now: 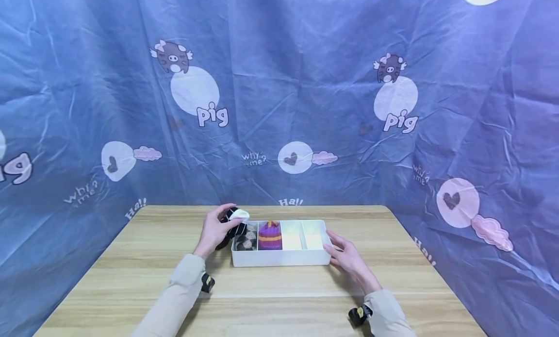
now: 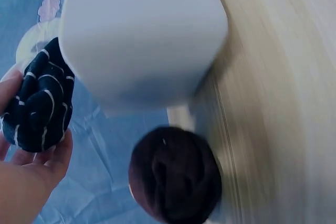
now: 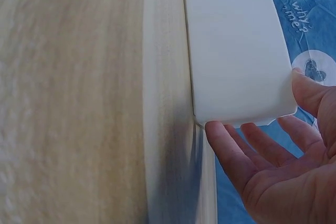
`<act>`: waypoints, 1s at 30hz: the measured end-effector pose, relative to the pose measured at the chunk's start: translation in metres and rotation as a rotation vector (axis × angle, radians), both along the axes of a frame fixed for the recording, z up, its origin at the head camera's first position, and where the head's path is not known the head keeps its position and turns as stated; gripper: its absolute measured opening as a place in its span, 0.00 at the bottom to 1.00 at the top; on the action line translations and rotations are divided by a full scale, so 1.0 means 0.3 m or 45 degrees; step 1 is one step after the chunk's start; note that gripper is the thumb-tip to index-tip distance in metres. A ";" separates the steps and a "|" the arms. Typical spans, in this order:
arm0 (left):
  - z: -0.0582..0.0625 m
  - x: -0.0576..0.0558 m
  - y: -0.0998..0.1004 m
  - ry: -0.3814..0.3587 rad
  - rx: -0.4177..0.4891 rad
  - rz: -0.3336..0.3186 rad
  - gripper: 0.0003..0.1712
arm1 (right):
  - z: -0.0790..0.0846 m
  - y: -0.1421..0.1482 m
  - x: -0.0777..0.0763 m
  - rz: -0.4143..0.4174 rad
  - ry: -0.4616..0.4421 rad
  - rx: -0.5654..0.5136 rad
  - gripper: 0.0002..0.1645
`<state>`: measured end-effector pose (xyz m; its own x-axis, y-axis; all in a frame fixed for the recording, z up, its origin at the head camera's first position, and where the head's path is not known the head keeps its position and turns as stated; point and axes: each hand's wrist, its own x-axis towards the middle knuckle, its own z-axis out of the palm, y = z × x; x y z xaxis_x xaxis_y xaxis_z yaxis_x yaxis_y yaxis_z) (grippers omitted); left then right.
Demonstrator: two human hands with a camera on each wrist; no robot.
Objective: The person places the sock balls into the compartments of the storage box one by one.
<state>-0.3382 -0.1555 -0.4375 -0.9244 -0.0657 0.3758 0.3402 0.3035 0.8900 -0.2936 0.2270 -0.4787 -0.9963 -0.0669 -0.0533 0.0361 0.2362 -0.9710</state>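
My left hand [image 1: 216, 230] holds a rolled pair of black socks with white stripes [image 2: 41, 100] above the left end of a white divided box [image 1: 281, 258]. A dark brown rolled sock bundle [image 2: 176, 174] lies on the table beside that end, mostly hidden under the hand in the head view. At the box's right end, my right hand [image 1: 347, 257] grips it, with the thumb at the rim and the fingers against the end wall. Inside the box, a grey-and-black patterned bundle [image 1: 246, 242] fills the leftmost compartment, and a purple bundle with orange bands [image 1: 270, 237] sits beside it.
The box's two right compartments show bare white floors. It stands on a wooden table [image 1: 279, 303] whose back edge meets a blue printed curtain [image 1: 271, 94], which also hangs along both sides.
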 end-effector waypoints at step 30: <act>-0.050 0.011 0.274 0.146 -0.012 -0.036 0.21 | 0.003 0.003 -0.003 -0.015 -0.003 0.008 0.35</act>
